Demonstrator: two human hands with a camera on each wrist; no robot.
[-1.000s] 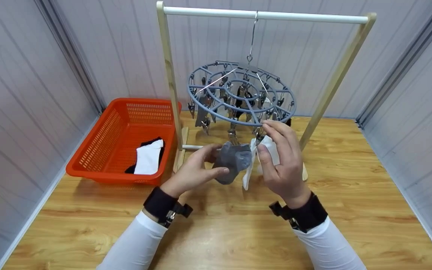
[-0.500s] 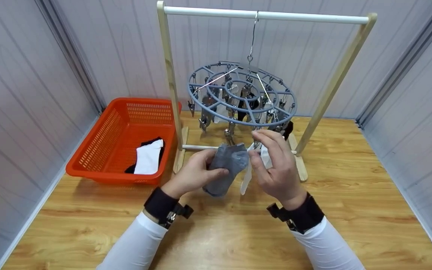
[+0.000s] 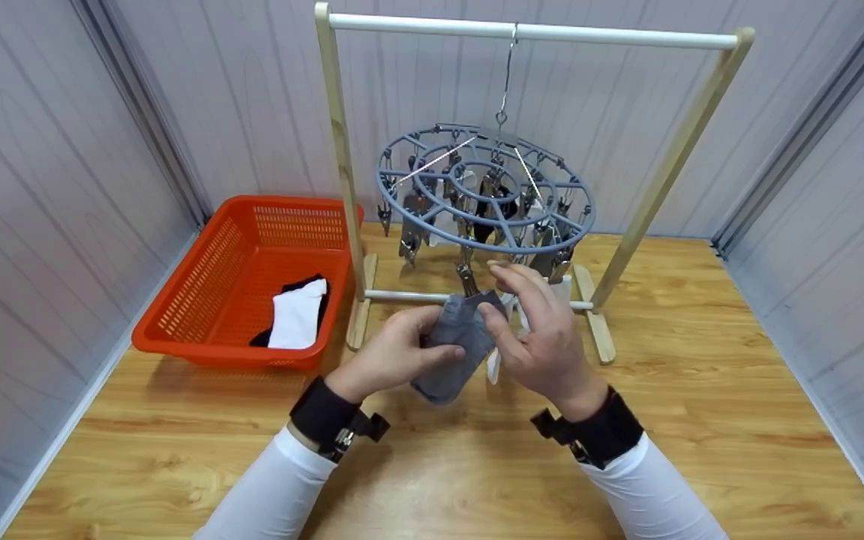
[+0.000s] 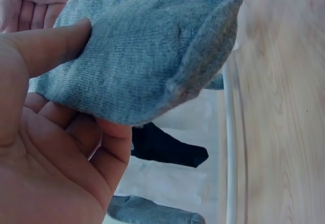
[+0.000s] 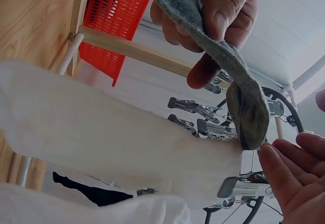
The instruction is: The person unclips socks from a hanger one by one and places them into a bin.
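Head view: the left hand [image 3: 400, 352] pinches a gray sock [image 3: 469, 341] between thumb and fingers, below a metal clip [image 3: 466, 279] on the round clothespin hanger [image 3: 503, 225]. Half a second ago the right hand [image 3: 544, 337] stood just beside the cuff; now its thumb overlaps it, the fingers relaxed and apart from the thumb. That suggests the cuff is being adjusted at the clip; whether the clip grips it, I cannot tell. A white sock [image 3: 298, 315] lies in the orange-red basket [image 3: 214, 354].

Left wrist view: the thumb presses the sock's near face, fingers curled beneath. Beyond it hangs a black sock [image 4: 167, 148].

Right wrist view: a right fingertip is at the cuff's edge, with nothing visibly pinched. A hanging white sock [image 5: 117, 132] crosses nearby.
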